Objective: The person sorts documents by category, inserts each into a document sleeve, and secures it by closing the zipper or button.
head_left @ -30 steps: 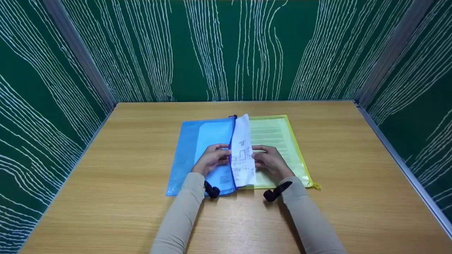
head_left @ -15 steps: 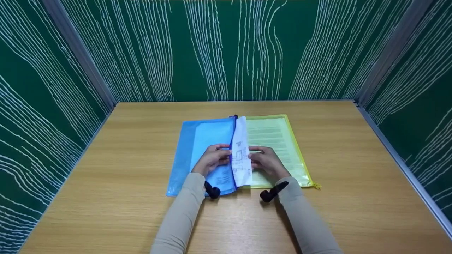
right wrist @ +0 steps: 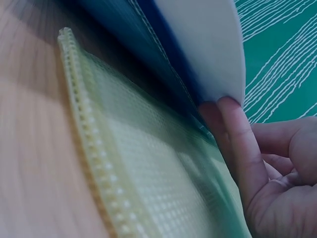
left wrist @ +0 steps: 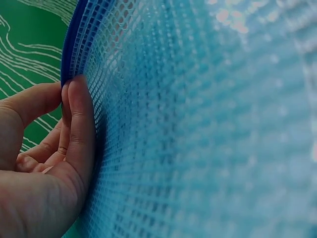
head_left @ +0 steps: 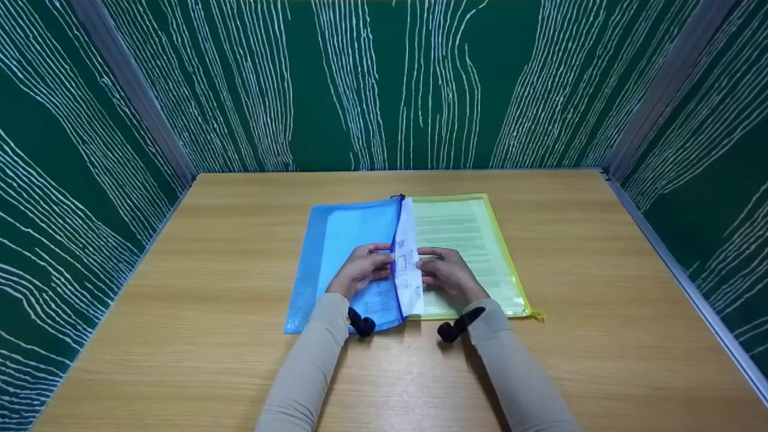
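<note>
A translucent blue mesh zip pouch lies left of centre, its mouth facing right and parted. My left hand pinches the pouch's dark blue zipper edge between thumb and fingers. Out of that mouth sticks a strip of a white paper sheet with handwriting and a drawn box; its larger part appears inside the pouch. My right hand pinches the sheet's right edge, thumb on one face. In the right wrist view, the pale back of the sheet rises above the fingertips.
A yellow mesh zip pouch with a printed page inside lies flat under my right hand, its left part hidden by the blue pouch. Its yellow pull is at the near right corner. Green white-lined walls border the wooden table.
My right hand has moved left with the paper sheet, and the strip outside the blue pouch has become narrower. The left hand has stayed at the zipper edge.
</note>
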`<state>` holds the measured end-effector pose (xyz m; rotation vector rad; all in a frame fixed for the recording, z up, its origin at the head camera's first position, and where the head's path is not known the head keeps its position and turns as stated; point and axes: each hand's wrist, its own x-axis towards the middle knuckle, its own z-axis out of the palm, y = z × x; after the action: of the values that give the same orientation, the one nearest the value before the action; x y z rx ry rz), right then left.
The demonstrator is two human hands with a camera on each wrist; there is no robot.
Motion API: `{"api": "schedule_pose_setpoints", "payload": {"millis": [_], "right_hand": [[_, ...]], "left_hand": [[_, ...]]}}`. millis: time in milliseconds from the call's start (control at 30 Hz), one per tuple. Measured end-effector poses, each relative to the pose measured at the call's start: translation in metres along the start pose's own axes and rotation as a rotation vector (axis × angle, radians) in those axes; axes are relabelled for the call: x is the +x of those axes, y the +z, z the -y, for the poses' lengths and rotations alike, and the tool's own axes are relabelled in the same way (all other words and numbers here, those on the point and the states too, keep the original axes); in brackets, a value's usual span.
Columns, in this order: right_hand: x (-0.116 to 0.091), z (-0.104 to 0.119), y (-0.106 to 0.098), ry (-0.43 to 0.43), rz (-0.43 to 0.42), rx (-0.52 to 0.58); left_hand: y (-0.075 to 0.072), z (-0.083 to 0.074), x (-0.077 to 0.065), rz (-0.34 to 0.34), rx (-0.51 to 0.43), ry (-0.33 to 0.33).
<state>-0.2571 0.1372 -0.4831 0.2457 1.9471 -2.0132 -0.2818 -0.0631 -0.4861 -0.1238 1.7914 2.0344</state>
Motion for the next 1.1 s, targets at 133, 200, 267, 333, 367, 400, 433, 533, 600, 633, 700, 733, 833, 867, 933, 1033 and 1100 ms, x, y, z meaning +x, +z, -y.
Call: {"api": "schedule_pose_setpoints", "payload": {"millis": [133,200,267,333,367,400,433,533,600,633,700,733,833,867,933,1033,1100], "right_hand": [[0.001,-0.001,0.002,-0.011,0.011,0.008],[0.002,-0.002,0.003,-0.018,0.017,0.015],[0.002,-0.002,0.004,-0.022,0.023,0.017],[0.003,-0.002,0.005,-0.023,0.023,0.021],[0.003,-0.002,0.006,-0.024,0.022,0.022],[0.003,-0.003,0.006,-0.026,0.024,0.02],[0.003,-0.003,0.007,-0.025,0.021,0.021],[0.002,-0.002,0.009,-0.031,0.016,0.016],[0.002,-0.002,0.011,-0.038,0.019,0.006],[0.002,-0.002,0.012,-0.04,0.02,0.0],[0.002,-0.002,0.013,-0.042,0.022,-0.017],[0.002,-0.002,0.013,-0.037,0.022,-0.026],[0.001,0.0,0.015,-0.013,0.011,-0.017],[0.001,0.0,0.015,-0.007,0.004,-0.008],[0.001,0.001,0.016,-0.005,-0.005,0.005],[0.001,0.003,0.018,-0.016,-0.012,0.001],[0.002,0.003,0.019,-0.026,-0.013,-0.02]], "left_hand": [[0.0,0.0,0.001,-0.004,-0.012,0.001],[0.001,-0.001,0.0,-0.006,-0.017,-0.003],[0.001,-0.001,0.0,-0.007,-0.021,-0.005],[0.001,-0.002,0.0,-0.008,-0.022,-0.004],[0.001,-0.002,-0.001,-0.007,-0.023,-0.003],[0.001,-0.002,0.0,-0.007,-0.025,-0.001],[0.001,-0.001,0.0,-0.006,-0.024,0.002],[0.001,0.0,0.0,-0.002,-0.029,0.007],[0.002,0.0,0.0,0.002,-0.039,0.011],[0.002,0.0,0.0,0.004,-0.044,0.013],[0.002,0.001,0.0,0.007,-0.049,0.017],[0.002,0.001,0.0,0.011,-0.049,0.02],[0.002,0.0,-0.001,0.006,-0.05,0.019],[0.002,0.0,-0.001,0.006,-0.049,0.019],[0.002,0.0,0.0,0.008,-0.048,0.017],[0.002,0.001,0.0,0.011,-0.047,0.015],[0.002,0.001,-0.001,0.013,-0.043,0.014]]}}
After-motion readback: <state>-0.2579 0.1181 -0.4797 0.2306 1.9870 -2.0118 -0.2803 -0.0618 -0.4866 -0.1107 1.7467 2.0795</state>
